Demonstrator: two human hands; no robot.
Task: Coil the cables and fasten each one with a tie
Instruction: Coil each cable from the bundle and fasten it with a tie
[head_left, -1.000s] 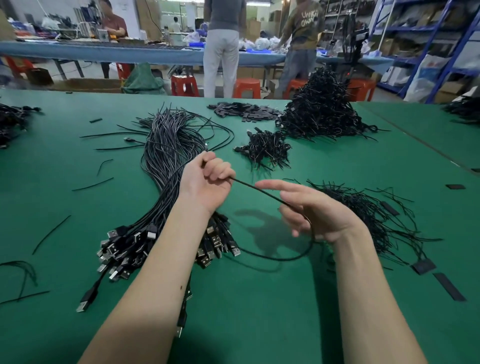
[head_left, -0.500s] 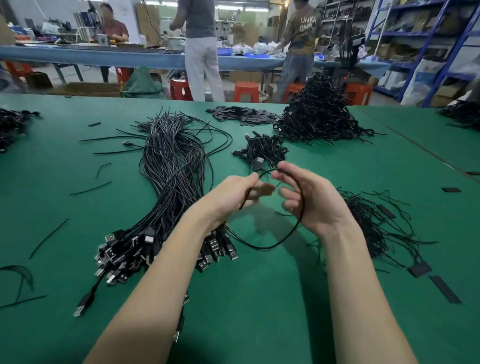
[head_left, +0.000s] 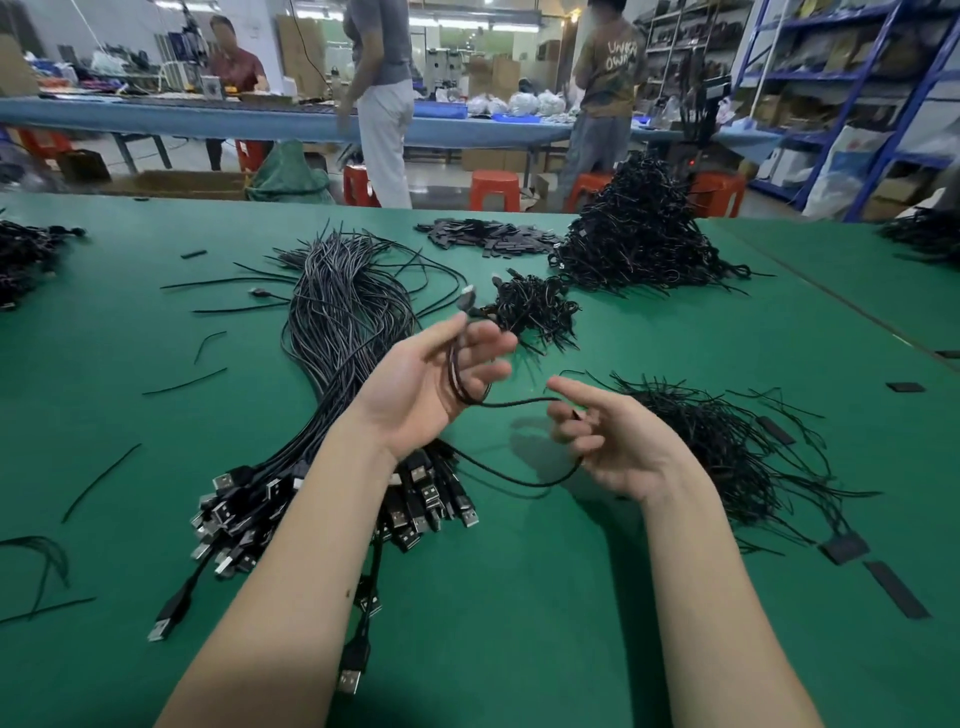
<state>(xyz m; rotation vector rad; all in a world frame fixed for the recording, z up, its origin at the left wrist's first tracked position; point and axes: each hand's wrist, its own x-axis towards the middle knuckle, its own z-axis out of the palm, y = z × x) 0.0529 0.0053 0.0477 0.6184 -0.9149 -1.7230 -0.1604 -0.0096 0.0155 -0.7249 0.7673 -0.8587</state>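
Note:
My left hand (head_left: 431, 387), palm up above the green table (head_left: 519, 623), holds loops of one black cable (head_left: 524, 401) between thumb and fingers; the cable's plug end (head_left: 466, 300) sticks up past the fingertips. From there the cable runs right to my right hand (head_left: 615, 441), whose curled fingers hold it, index finger pointing left, and a loop hangs below toward the table. A big bundle of loose USB cables (head_left: 343, 332) lies under my left forearm, plugs toward me. A heap of thin black ties (head_left: 727, 441) lies just right of my right hand.
A small pile of coiled cables (head_left: 532, 309) and a tall heap of them (head_left: 641, 239) sit further back, beside flat black strips (head_left: 488, 236). Stray ties (head_left: 98, 480) dot the table's left. People stand at a blue bench (head_left: 208, 117) beyond the table.
The hands have drawn apart. My left hand turned palm up with the coil loops in it, and my right hand moved right and down along the cable's free end.

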